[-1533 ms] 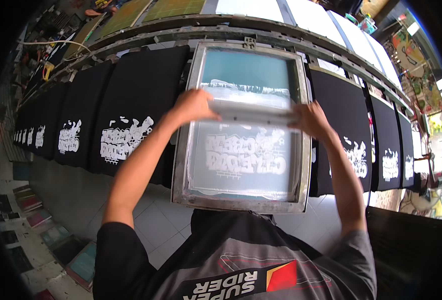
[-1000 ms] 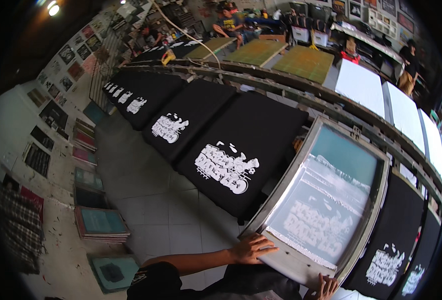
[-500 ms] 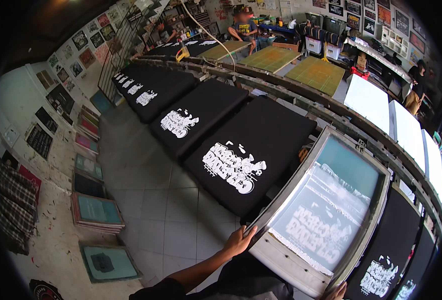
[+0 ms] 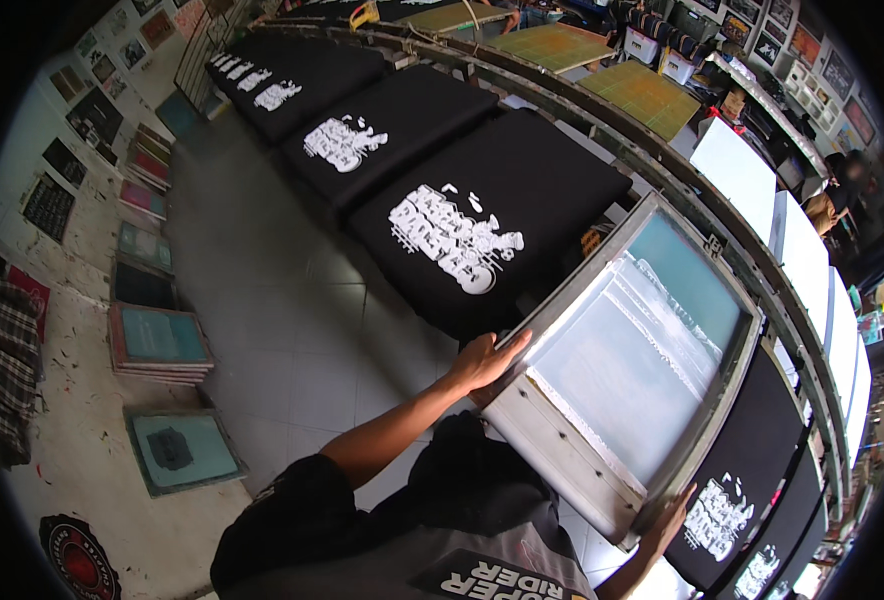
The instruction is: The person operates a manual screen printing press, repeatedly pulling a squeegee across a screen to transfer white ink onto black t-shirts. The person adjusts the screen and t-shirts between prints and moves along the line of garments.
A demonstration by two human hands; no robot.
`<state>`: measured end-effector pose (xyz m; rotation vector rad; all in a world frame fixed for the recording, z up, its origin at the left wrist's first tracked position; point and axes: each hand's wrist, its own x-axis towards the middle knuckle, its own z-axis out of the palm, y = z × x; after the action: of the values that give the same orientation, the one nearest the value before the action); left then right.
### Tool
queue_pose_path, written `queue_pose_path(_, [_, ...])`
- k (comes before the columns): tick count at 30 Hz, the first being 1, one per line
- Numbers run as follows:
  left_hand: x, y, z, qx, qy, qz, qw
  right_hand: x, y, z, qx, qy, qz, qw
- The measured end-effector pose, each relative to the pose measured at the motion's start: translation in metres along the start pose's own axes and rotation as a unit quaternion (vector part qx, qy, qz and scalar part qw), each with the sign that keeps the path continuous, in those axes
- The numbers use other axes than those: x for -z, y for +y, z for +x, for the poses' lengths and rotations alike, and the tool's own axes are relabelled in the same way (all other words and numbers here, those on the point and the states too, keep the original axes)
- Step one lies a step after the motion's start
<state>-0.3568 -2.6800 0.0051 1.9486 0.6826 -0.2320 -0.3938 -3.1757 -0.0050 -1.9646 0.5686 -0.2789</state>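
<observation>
Because the framed screen, set between black fabric panels, likely needs support on both sides, the left hand and right hand have closed grips on its near-left and near-right edges respectively.

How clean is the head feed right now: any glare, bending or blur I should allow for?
Head view: the white boards look washed out; head view: the long rail bows with the fisheye, and the picture's corners go black; head view: the framed screen looks hazy across its mesh, while the left hand and right hand read fairly clearly.
</observation>
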Motion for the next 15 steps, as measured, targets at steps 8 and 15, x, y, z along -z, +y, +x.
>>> queue_pose_path(8, [0.013, 0.026, -0.049, 0.04, -0.009, 0.005, 0.999, -0.021, -0.01, -0.029, -0.071, 0.123, 0.052, 0.988])
queue_pose_path(15, [-0.034, 0.043, -0.085, -0.07, -0.059, 0.003, 0.996, 0.071, 0.059, -0.079, -0.059, 0.232, 0.01, 0.971])
